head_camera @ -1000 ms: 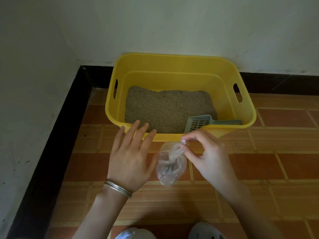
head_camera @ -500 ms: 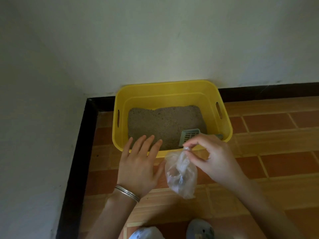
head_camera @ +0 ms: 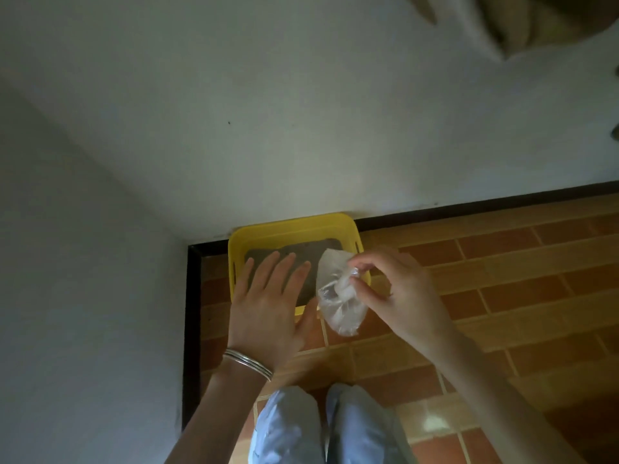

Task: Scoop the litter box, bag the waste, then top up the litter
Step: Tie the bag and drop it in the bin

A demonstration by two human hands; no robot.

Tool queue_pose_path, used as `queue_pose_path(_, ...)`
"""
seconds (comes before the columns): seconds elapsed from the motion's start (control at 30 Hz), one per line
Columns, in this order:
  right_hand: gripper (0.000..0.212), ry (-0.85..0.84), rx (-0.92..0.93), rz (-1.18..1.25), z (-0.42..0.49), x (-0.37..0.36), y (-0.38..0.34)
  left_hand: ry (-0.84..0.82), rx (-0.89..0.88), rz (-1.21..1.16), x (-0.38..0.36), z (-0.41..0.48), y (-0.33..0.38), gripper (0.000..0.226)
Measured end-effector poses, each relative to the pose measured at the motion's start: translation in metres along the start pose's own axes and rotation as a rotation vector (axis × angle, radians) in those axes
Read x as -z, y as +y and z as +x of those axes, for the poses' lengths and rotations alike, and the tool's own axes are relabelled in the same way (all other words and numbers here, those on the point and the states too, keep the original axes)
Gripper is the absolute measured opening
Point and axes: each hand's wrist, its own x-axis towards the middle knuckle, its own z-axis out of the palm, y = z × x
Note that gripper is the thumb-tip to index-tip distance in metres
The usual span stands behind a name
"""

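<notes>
Bag [head_camera: 338, 309]: limp, light, I judge; I'd hold the neck.
Right hand [head_camera: 405, 296]: fingers [head_camera: 375, 257] pinch that neck.
Left hand [head_camera: 268, 313]: fingers wide, empty.

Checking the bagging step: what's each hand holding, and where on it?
Right hand pinches the bag at its gathered neck. Left hand is flat, holding nothing.
</notes>
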Motion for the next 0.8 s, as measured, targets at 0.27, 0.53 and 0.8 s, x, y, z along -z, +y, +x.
queue_pose_path(0.27,0.024,0.027,-0.031,-0.051,0.031,0.147,-0.103,0.051,-0.087,0.005,0.166,0.028,0.043,0.045)
queue_pose_path(0.53,0.021,0.114,-0.106,-0.042,0.032,0.252,-0.182,0.004,-0.209,-0.036,0.282,0.041,0.079,0.044)
queue_pose_path(0.8,0.023,0.273,-0.203,-0.128,0.014,0.315,-0.231,-0.059,-0.409,-0.064,0.349,0.049,0.108,0.046)
